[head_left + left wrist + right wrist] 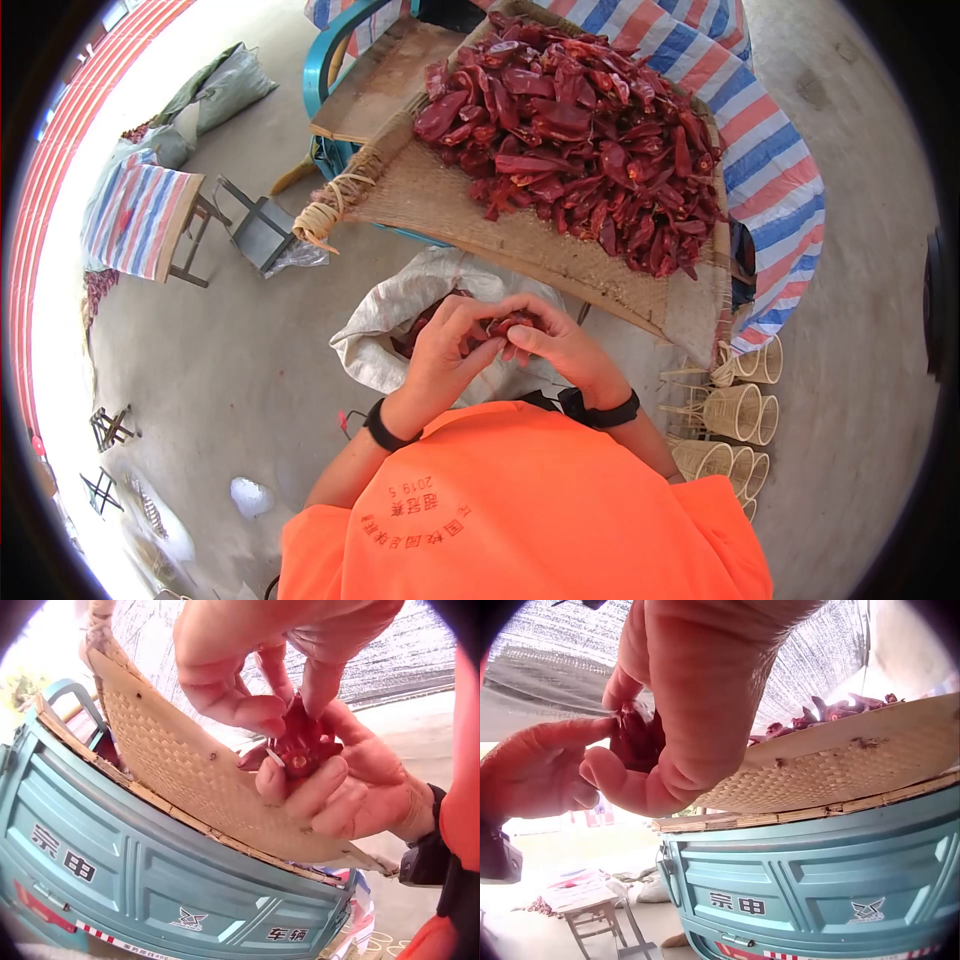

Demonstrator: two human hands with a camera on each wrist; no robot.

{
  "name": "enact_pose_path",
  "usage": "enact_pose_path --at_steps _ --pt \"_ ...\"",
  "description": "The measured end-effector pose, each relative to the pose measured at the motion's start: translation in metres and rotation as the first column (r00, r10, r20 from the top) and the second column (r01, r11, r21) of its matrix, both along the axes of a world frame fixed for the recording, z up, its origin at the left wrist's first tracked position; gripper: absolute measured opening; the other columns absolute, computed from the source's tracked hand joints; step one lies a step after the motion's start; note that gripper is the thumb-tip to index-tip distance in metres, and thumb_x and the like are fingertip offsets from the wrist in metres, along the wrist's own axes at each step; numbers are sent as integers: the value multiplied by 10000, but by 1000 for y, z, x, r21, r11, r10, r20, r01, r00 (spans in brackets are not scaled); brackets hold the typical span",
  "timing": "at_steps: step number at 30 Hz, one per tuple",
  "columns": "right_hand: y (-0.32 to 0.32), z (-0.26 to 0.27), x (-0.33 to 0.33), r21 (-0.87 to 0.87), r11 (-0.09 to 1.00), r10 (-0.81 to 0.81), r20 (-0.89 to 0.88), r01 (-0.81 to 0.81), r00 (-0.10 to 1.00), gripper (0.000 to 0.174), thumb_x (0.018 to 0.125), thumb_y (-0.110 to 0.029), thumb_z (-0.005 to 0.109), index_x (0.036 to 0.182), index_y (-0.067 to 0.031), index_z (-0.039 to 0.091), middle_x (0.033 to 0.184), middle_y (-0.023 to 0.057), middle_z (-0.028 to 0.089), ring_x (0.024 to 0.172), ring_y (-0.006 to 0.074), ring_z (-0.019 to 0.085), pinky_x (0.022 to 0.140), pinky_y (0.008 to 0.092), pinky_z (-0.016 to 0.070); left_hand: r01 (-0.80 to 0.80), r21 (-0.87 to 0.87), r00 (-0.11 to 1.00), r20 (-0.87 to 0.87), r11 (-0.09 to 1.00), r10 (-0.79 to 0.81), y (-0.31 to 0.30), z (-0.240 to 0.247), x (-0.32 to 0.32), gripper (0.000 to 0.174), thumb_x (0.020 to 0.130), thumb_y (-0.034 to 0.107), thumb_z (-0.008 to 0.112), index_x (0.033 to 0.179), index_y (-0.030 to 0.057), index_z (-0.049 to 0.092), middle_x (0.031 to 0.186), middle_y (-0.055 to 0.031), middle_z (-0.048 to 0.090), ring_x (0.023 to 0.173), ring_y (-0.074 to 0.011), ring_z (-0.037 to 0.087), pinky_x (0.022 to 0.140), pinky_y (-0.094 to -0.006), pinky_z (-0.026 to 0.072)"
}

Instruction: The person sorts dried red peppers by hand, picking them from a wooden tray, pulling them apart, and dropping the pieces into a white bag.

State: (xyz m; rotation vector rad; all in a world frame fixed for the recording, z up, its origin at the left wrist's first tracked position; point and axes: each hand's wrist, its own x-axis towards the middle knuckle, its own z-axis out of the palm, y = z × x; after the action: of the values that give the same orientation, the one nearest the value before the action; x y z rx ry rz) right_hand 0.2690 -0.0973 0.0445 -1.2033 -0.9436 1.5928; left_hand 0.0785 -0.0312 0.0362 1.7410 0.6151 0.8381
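Note:
In the head view both hands meet above a white woven sack (375, 345), with dried red chili peppers (507, 324) between them. My left hand (447, 347) pinches the peppers with thumb and fingertips. Curled round the same small bunch from the other side is my right hand (568, 347). Up close in the left wrist view, the peppers (301, 742) are wrinkled and glossy, with a pale stem end facing the camera. The right wrist view shows the dark red skin (635, 739) partly hidden by fingers. More red peppers (408, 342) lie in the sack's mouth.
A large pile of dried peppers (570, 130) lies on a woven mat (420, 200) over a teal cart (187, 877). Striped cloth (765, 150) hangs beside it. Wicker baskets (735, 412) stand at right, a cloth-topped table (145, 220) and a small stool (265, 232) at left.

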Motion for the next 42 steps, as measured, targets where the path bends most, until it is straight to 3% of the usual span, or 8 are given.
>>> enact_pose_path --at_steps 6,10,16,22,25,31,34,42 --pt "-4 -5 3 -4 999 38 -32 -38 999 332 956 -223 622 1254 -99 545 1049 9 594 811 71 578 637 216 456 -124 -34 969 210 992 128 -10 -20 8 215 852 -23 681 1028 70 600 1001 -41 571 761 -76 554 622 -197 447" --pt "-8 -4 11 44 997 -55 -175 64 983 338 1005 -293 519 1280 -96 528 1109 57 610 804 99 590 653 235 461 71 -514 916 372 855 148 -15 -20 -8 133 914 12 632 1023 67 578 882 -1 669 685 -42 529 636 -195 454" --pt "-8 -2 17 -8 992 -125 -265 127 956 460 1047 -414 350 1303 -67 511 1140 84 624 805 129 605 690 253 467 -93 -253 990 -125 963 63 -16 -29 -24 241 870 31 690 1086 40 583 1054 -35 530 792 -60 560 698 -212 454" --pt "-7 -1 2 -29 999 -31 22 32 999 405 1037 -374 422 1253 -57 551 1033 40 628 815 94 596 703 243 490 -106 -202 990 72 974 123 -14 -22 -11 348 809 30 736 1123 53 586 1084 -87 508 720 -124 572 614 -262 499" --pt "-6 -5 -5 -19 1000 -15 104 17 994 343 1025 -324 481 1218 -55 572 996 17 620 817 76 591 706 234 503 -189 222 981 11 956 192 -9 -12 2 364 795 28 742 1125 58 591 1061 -98 525 778 -153 594 633 -261 510" --pt "-8 -7 -7 -1 996 -85 95 86 992 350 1030 -333 461 1199 -47 573 999 31 618 825 92 598 716 248 514 -121 96 992 -23 988 124 -9 -22 1 299 809 16 731 1079 65 612 958 -52 600 899 -137 622 743 -223 506" --pt "-11 2 -3 26 992 -126 81 124 989 383 1039 -349 415 1202 -35 560 1019 70 624 853 130 607 728 275 520 150 -655 962 268 740 42 -12 -26 -11 199 866 8 688 1044 54 614 966 -9 629 899 -89 595 824 -246 486" --pt "-14 2 6 155 974 -157 -52 163 986 444 1048 -409 335 1194 -40 535 1013 117 626 850 160 588 700 289 505 102 -631 990 143 769 -14 -17 -45 -39 205 868 26 689 1052 48 604 1012 -2 613 933 -101 571 851 -259 471"
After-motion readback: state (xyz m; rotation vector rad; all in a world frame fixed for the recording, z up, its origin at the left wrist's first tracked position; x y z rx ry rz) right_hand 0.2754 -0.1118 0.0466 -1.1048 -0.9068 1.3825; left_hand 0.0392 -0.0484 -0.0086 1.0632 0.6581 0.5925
